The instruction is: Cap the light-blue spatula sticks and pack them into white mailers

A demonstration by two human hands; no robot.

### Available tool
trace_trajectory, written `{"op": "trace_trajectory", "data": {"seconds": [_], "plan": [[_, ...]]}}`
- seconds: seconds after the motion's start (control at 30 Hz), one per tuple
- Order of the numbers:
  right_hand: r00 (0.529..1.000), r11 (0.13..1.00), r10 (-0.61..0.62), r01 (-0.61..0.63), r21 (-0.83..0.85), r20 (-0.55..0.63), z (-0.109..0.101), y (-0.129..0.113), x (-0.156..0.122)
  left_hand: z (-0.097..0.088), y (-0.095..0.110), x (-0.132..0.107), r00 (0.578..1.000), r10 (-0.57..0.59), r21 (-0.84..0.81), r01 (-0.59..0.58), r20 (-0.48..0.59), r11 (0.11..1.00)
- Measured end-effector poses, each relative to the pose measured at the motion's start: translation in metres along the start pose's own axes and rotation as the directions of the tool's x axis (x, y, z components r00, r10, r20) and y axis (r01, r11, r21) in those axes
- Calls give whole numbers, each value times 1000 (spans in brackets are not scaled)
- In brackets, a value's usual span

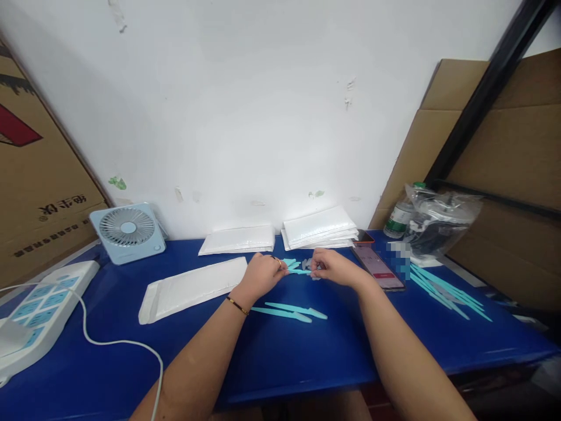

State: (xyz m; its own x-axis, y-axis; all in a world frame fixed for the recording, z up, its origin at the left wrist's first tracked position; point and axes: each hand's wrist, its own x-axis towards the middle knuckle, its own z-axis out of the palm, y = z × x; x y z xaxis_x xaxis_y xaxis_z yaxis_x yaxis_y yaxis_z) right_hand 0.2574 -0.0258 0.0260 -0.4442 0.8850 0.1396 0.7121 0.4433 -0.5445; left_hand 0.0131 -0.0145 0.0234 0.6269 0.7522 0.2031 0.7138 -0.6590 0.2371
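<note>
Between my two hands stretches a slim teal eyebrow razor point(298, 271). My left hand point(263, 275) pinches its left end, and the fingertips of my right hand point(332, 268) are closed at its right end. Just behind it lie more teal razors point(289, 262) and some small grey pieces point(306, 264), partly hidden by my fingers. Closer to me, two teal razors point(294, 310) rest side by side on the blue table point(302, 356). A white padded mailer point(193, 289) lies flat beside my left hand.
Two stacks of white mailers point(239, 238) point(319, 227) stand against the wall. At right are a phone point(379, 268), a spread of teal razors point(447, 289), a bottle point(398, 217) and a plastic bag point(438, 219). A fan point(128, 231), power strip point(48, 310) and cable point(118, 342) occupy the left.
</note>
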Motion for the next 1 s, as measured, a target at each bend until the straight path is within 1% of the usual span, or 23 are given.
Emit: {"op": "trace_trajectory", "data": {"seconds": [0.1, 0.17, 0.27, 0.33, 0.37, 0.4, 0.43, 0.47, 0.5, 0.53, 0.57, 0.6, 0.63, 0.67, 0.7, 0.77, 0.83, 0.9, 1.0], "plan": [[986, 996, 35, -48, -80, -163, 0, 13, 5, 2, -13, 3, 992, -95, 37, 98, -78, 995], [973, 990, 64, -89, -105, -221, 1, 21, 8, 6, -19, 3, 989, -115, 33, 118, -98, 992], [967, 984, 99, -131, -124, -237, 4, 26, 9, 17, -22, 2, 993, -81, 15, 82, -86, 997], [969, 987, 104, -129, -98, -223, 2, 21, 6, 24, -22, 1, 998, -44, 13, 44, -34, 999], [975, 991, 104, -118, -63, -198, 1, 17, 4, 27, -22, 0, 1000, -28, 11, 28, -1, 1000], [984, 995, 100, -103, -16, -145, -1, 11, 1, 28, -22, 0, 1000, -14, 6, 14, 26, 1000], [994, 996, 89, -87, 33, -62, -2, 5, -2, 28, -21, -1, 999, -7, -5, 7, 35, 1000], [996, 995, 72, -76, 72, 51, -3, -1, -5, 27, -19, -1, 1000, -4, -22, 4, 25, 1000], [982, 993, 54, -72, 93, 183, -2, -7, -7, 24, -17, -2, 1000, -7, -47, 7, -1, 999], [950, 994, 43, -73, 87, 310, -1, -13, -9, 20, -15, -3, 999, -15, -78, 13, -30, 997], [910, 995, 43, -74, 61, 412, 1, -17, -9, 15, -12, -4, 999, -21, -114, 16, -45, 993], [875, 997, 54, -75, 24, 481, 5, -21, -10, 11, -8, -5, 999, -17, -154, 11, -38, 988], [855, 997, 72, -76, -14, 514, 8, -23, -9, 7, -5, -6, 1000, 1, -196, -3, -7, 981], [851, 996, 90, -78, -45, 517, 12, -24, -9, 3, -2, -8, 999, 33, -238, -23, 40, 971], [862, 995, 101, -78, -67, 496, 14, -24, -8, 1, 1, -9, 993, 71, -272, -43, 92, 961], [899, 995, 98, -73, -74, 427, 17, -23, -6, 0, 5, -10, 973, 136, -308, -74, 185, 948], [937, 997, 72, -58, -52, 343, 16, -22, -5, 3, 7, -9, 965, 145, -274, -82, 218, 958], [962, 999, 44, -40, -19, 268, 13, -20, -4, 6, 7, -7, 976, 116, -194, -79, 186, 978], [985, 999, 36, -41, 25, 171, 10, -14, -2, 6, 3, -2, 995, 82, -39, -79, 64, 996]]}}
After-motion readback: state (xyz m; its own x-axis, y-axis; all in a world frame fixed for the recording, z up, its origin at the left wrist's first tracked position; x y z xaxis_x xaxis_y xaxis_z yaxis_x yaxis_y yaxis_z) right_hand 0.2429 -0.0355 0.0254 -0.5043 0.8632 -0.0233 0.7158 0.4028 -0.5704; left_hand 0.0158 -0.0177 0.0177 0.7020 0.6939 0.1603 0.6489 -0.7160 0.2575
